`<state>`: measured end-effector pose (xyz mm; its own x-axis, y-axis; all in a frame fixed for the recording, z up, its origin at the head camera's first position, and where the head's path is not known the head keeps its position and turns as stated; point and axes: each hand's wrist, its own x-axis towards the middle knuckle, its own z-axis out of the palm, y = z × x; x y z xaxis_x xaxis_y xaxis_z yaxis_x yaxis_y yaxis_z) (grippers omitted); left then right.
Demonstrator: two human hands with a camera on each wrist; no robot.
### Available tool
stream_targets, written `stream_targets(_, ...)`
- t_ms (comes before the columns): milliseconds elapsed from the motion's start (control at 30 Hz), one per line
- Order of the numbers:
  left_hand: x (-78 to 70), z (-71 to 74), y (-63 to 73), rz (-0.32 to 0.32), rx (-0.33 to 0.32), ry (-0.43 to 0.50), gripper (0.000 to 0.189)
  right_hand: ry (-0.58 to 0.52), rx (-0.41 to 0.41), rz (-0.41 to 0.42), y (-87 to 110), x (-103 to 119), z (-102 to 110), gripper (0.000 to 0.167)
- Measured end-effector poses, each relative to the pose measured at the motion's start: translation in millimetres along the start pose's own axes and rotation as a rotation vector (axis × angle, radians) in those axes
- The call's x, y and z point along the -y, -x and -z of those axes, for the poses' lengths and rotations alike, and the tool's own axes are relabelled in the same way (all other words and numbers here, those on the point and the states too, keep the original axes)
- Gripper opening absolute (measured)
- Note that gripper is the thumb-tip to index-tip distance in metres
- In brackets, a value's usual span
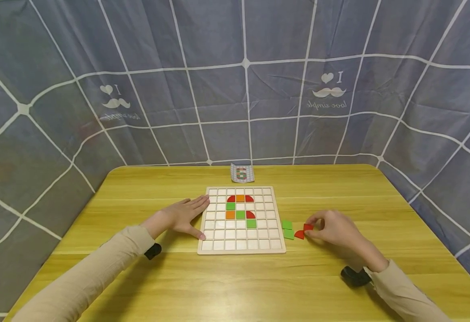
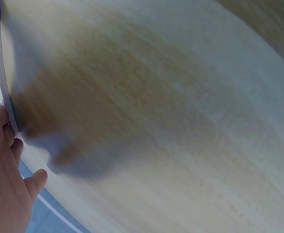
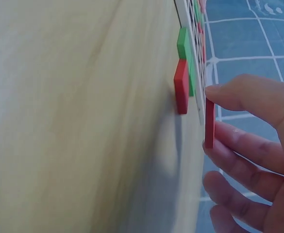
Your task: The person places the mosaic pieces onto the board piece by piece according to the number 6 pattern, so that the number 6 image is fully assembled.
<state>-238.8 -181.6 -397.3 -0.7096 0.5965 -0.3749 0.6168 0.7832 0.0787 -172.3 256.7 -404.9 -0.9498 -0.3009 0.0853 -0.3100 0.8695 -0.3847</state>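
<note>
A pale wooden grid board [image 1: 241, 252] lies flat, with red, orange and green tiles in some of its squares. At the board's left edge rests my left hand [image 1: 184, 217], fingers and thumb spread along the rim; the left wrist view shows only part of this hand [image 2: 6, 170]. Between thumb and fingers my right hand [image 1: 335, 229] pinches a red tile [image 3: 209, 124], held up off the table. Just left of it another red tile [image 1: 299, 235], with a curved edge, lies on the wood. Two green squares [image 1: 288, 234] lie between that piece and the board.
Behind the board is a small creased paper card [image 1: 242, 173] printed with a coloured grid pattern. The wooden table [image 1: 235, 286] ends at a grey-blue curtain [image 1: 219, 94] with white lines. Dark straps [image 1: 355, 276] show at both wrists.
</note>
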Motion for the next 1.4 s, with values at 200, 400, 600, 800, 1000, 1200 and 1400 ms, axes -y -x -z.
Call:
stream_targets(200,-1.4,1.5,-0.2,-0.007,-0.006,0.004,0.114,0.02,-0.014,0.029,-5.7,12,-2,0.019)
stream_targets(400,-2.2,2.1,0.8,-0.01,-0.012,0.013,0.113,0.008,-0.02,0.06,-12.5,26,-5,0.02)
stream_targets(600,-1.5,1.1,0.4,-0.01,-0.016,0.003,0.113,-0.017,-0.009,0.082,-20.4,39,-11,0.021)
stream_targets(800,-1.4,1.6,1.3,-0.014,-0.012,-0.007,0.113,-0.019,-0.014,0.137,-29.3,52,-17,0.024)
stream_targets(1000,-0.3,1.1,-0.2,-0.011,-0.003,-0.023,0.113,-0.027,-0.008,0.209,-36.5,65,-24,0.022)
stream_targets(1200,0.0,-0.2,-0.7,-0.008,0.004,-0.021,0.113,-0.04,0.012,0.225,-41.9,78,-31,0.021)
stream_targets(1400,-0.3,0.1,1.1,-0.006,-0.003,-0.017,0.113,-0.044,0.042,0.223,-47.1,90,-36,0.022)
